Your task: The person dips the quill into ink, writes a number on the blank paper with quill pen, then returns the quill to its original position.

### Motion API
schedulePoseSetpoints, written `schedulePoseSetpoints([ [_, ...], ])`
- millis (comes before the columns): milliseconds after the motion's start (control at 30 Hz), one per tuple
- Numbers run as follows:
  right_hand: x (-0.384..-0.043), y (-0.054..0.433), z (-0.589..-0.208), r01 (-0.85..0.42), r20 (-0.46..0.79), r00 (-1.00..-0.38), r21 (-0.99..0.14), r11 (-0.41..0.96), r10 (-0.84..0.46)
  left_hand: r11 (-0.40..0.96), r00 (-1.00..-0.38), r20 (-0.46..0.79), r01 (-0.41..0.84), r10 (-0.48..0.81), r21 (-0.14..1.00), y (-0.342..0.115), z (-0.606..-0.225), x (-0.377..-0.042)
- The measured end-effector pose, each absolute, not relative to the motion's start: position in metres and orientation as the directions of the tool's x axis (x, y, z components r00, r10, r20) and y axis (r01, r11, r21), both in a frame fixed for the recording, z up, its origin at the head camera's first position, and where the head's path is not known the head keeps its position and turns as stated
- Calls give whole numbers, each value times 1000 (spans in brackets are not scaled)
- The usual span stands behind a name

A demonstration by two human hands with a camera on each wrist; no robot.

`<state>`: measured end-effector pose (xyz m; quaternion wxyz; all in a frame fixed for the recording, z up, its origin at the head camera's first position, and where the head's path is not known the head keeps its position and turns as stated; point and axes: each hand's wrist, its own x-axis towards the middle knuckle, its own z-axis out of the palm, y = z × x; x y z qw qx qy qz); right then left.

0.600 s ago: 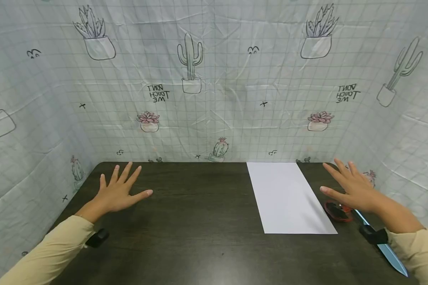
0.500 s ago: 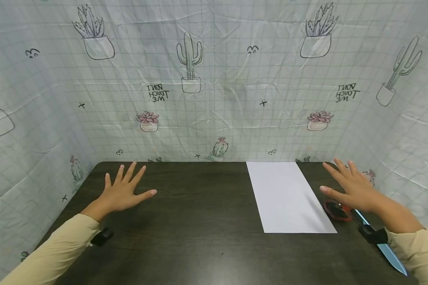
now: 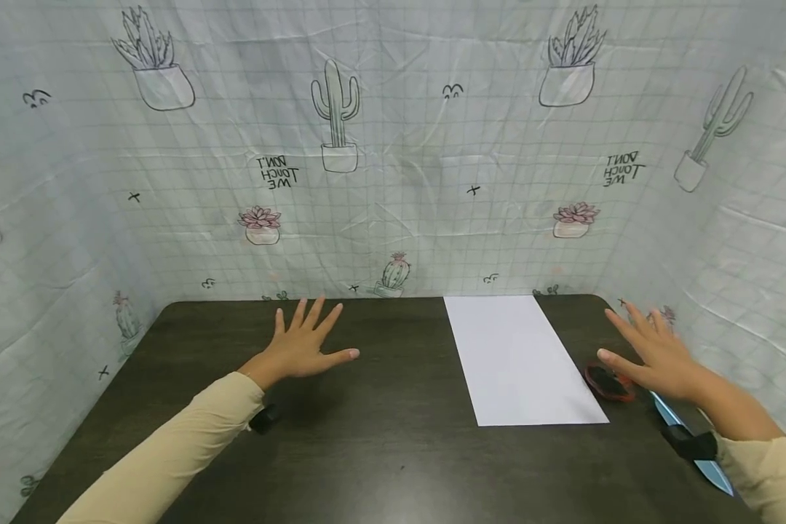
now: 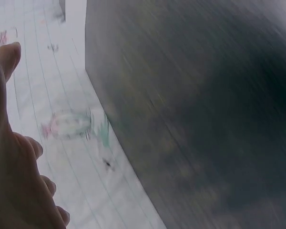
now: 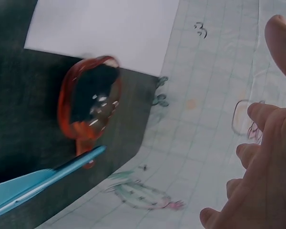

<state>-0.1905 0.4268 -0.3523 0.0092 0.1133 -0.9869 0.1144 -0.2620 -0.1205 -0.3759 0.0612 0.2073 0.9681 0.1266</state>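
Note:
My left hand [image 3: 298,349] hovers over the left-middle of the dark table with fingers spread and nothing in it. On the right, my right hand [image 3: 664,360] is likewise spread, palm down, holding nothing. Below and beside it lies a red-orange translucent oval thing [image 5: 64,107] with a dark inside and a short tab. A light-blue knife [image 5: 26,193] has its narrow end by that tab. In the head view the right wrist partly hides the knife's blade [image 3: 715,474]. To the left of the right hand a white sheet of paper [image 3: 524,360] lies flat.
The dark table [image 3: 393,458] runs back to a hanging white cloth [image 3: 406,131] printed with cacti and grid lines. This cloth also closes off the left and right sides. Dark wrist cameras [image 3: 265,418] sit under both wrists.
My left hand has moved to the right across the table, still spread. The right hand has shifted only slightly. The head view has turned a little; paper, red oval thing and knife stay put.

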Motion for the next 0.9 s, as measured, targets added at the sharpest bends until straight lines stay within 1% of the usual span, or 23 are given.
schedulePoseSetpoints([
  [167,-182,442,-364,-210,53,-978,-261,942,-203,862,-882,-79,429,464,270,-87,-382,-266],
  [300,-173,453,-378,-191,63,-982,-300,935,-181,838,-860,-90,459,503,294,-58,-389,-267],
  [467,-162,464,-394,-151,40,-988,-363,919,-146,808,-834,-110,479,541,345,-20,-399,-268],
  [600,-157,472,-405,-113,15,-993,-384,916,-116,783,-809,-118,504,576,365,10,-406,-267],
  [700,-154,478,-413,-104,9,-994,-400,911,-109,776,-796,-136,513,590,366,31,-410,-264],
  [900,-150,487,-431,-107,20,-994,-448,888,-109,761,-778,-189,481,600,434,70,-417,-261],
])
